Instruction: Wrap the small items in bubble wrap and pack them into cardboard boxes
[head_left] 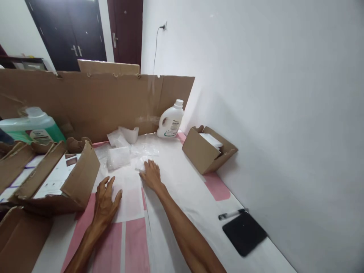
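My left hand (pixel 106 203) hovers over or rests on the white and pink sheet (pixel 136 242), its fingers spread and nothing in them. Farther forward, my right hand (pixel 152 175) reaches to a small crumpled piece of clear plastic wrap (pixel 140 163). The fingertips touch its near edge, with the thumb apart from the fingers; whether they press on it is not plain. Just beyond both hands lies a loose heap of translucent bubble wrap pieces (pixel 118 157).
At left stand cardboard boxes (pixel 75 182) holding white cartons, with a green-liquid jug (pixel 36 127) behind. A cardboard panel (pixel 113 100) closes the back. A white jug (pixel 171 120), an open cardboard box (pixel 199 149), a pen-like object (pixel 231 214) and a black pad (pixel 245 233) line the right wall.
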The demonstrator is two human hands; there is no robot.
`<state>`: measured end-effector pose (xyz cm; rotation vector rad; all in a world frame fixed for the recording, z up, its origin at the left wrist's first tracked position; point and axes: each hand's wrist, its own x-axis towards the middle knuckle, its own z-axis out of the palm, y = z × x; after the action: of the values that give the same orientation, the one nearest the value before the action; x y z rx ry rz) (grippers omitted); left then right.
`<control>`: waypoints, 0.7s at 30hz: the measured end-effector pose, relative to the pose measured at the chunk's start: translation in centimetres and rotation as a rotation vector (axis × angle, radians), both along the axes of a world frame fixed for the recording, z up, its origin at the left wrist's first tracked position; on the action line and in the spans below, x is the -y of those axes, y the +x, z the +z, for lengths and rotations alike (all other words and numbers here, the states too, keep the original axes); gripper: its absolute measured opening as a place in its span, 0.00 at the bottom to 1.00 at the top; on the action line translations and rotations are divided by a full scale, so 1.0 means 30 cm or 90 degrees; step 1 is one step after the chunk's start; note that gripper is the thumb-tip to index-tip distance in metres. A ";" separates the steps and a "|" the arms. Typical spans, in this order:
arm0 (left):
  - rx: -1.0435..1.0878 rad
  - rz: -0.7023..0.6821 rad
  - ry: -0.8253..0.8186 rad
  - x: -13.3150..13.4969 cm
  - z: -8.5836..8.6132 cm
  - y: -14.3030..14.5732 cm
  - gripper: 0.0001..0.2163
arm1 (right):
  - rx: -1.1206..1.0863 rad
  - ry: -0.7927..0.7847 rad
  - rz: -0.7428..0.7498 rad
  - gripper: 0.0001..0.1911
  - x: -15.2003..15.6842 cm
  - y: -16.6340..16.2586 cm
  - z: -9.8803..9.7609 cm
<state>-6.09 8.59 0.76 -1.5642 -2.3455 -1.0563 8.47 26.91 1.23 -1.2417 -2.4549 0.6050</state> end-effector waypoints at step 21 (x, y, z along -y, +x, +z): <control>-0.231 0.187 -0.070 0.024 0.417 -0.174 0.12 | -0.345 -0.027 -0.049 0.24 -0.052 0.014 -0.177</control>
<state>-11.33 7.89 13.27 -1.2604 -2.3108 -0.5374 8.90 28.46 -4.08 -1.0146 -1.9451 0.8462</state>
